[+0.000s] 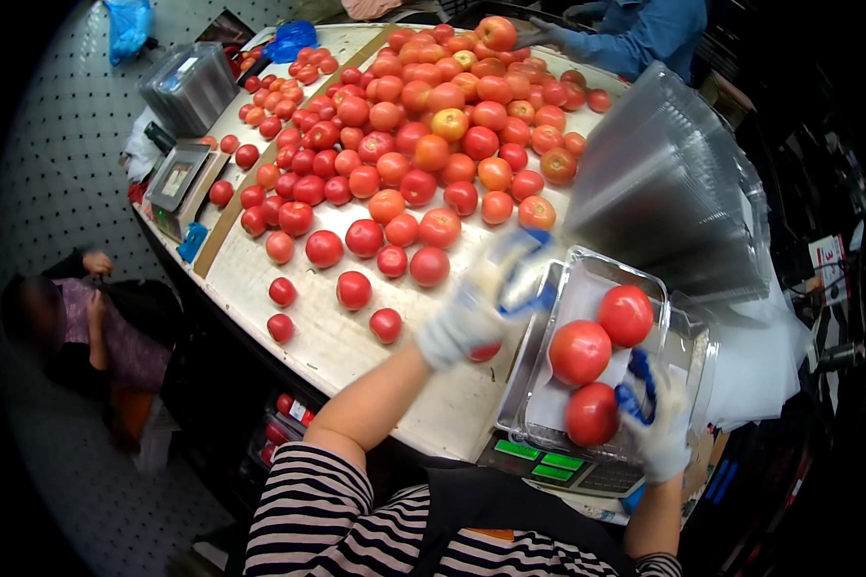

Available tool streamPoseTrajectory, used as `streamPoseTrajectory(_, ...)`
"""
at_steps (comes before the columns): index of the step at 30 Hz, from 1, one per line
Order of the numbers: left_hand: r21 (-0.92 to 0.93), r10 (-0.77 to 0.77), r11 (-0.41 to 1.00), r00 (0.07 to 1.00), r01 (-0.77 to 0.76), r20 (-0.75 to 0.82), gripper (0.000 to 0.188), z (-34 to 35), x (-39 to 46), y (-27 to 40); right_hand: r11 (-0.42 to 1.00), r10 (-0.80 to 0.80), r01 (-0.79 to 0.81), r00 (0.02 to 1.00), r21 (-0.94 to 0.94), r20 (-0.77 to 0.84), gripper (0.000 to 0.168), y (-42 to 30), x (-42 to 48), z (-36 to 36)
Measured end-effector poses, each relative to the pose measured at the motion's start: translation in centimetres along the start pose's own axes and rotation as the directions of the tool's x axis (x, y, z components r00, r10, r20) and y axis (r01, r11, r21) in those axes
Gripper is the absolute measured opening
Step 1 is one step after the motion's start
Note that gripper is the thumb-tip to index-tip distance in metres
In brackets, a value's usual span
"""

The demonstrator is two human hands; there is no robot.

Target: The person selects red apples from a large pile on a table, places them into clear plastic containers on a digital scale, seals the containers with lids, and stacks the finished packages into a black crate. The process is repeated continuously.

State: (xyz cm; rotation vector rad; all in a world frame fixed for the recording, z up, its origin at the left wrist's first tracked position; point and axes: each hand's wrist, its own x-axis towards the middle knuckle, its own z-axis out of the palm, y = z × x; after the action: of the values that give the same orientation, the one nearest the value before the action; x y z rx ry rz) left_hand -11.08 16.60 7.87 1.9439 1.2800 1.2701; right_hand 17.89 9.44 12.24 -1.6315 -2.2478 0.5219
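My left hand, in a white glove with blue fingertips, is blurred over the table, left of a clear plastic tray. Its fingers are spread and nothing shows between them. Three large tomatoes lie on a white liner inside the tray. My right hand, gloved alike, is at the tray's right side with its fingers apart, close beside the lowest tomato; contact is hard to tell. Beneath the tray is a scale with lit green displays. Partly behind my left wrist lies another tomato.
A big heap of tomatoes covers the table's far part. Stacked clear trays stand at right, above white sheets. A cardboard strip divides off another scale. Across the table, a co-worker's gloved hand touches a tomato. Another person is at left.
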Motion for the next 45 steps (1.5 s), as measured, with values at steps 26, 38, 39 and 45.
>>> streamPoseTrajectory(26,0.671,-0.562,0.248,0.668,0.699,-0.488,0.089,-23.8,-6.9,-25.9,0.957,0.117,-0.076,0.984,-0.280,0.133,0.080,-6.3,-2.1,5.6)
streamPoseTrajectory(38,-0.804,-0.323,0.202,0.813,0.559,0.484,0.054,1.6,-5.9,3.9,0.964,-0.252,0.260,0.842,-0.051,-0.476,0.093,-8.0,-2.2,3.6)
streamPoseTrajectory(39,-0.772,-0.319,0.245,0.801,0.587,0.507,0.050,3.5,-5.8,5.0,0.945,-0.310,0.320,0.820,-0.064,-0.482,0.095,-7.6,-1.4,3.3)
streamPoseTrajectory(45,-0.518,-0.241,0.780,0.933,0.351,0.268,0.030,3.9,0.5,5.4,0.996,0.086,-0.080,0.982,0.046,-0.170,0.094,0.7,0.3,2.3)
